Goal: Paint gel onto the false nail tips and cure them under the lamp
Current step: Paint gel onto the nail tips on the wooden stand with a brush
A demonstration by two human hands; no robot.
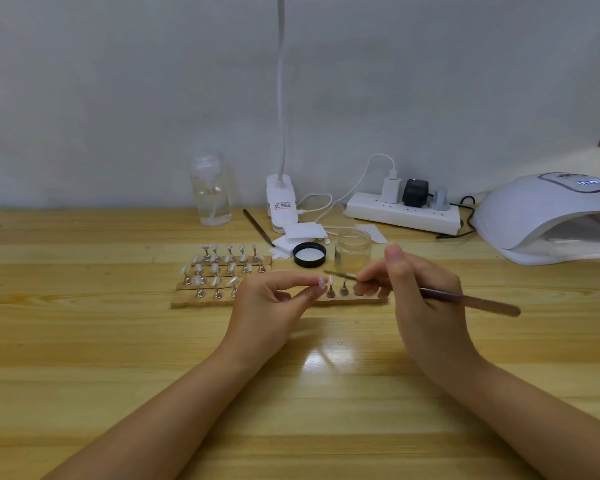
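My left hand [274, 303] pinches a small false nail tip [322, 282] between thumb and fingers, just above the wooden stand [187, 301]. My right hand [420, 292] grips a thin brown brush [471, 301]; its tip points left toward the held nail, a short gap away. Several nail tips on metal holders [219, 268] stand in rows on the stand's left part. Two or three bare holders [343, 291] stand at its right. An open clear gel jar [353, 249] sits behind, its black lid [309, 254] beside it. The white curing lamp [548, 220] is at the far right.
A clear pump bottle [211, 192], a white clip lamp base [280, 202] with a gooseneck, a power strip [402, 213] with plugs and cables, white wipes [303, 233] and a second brush [257, 226] lie along the back of the wooden table [118, 341].
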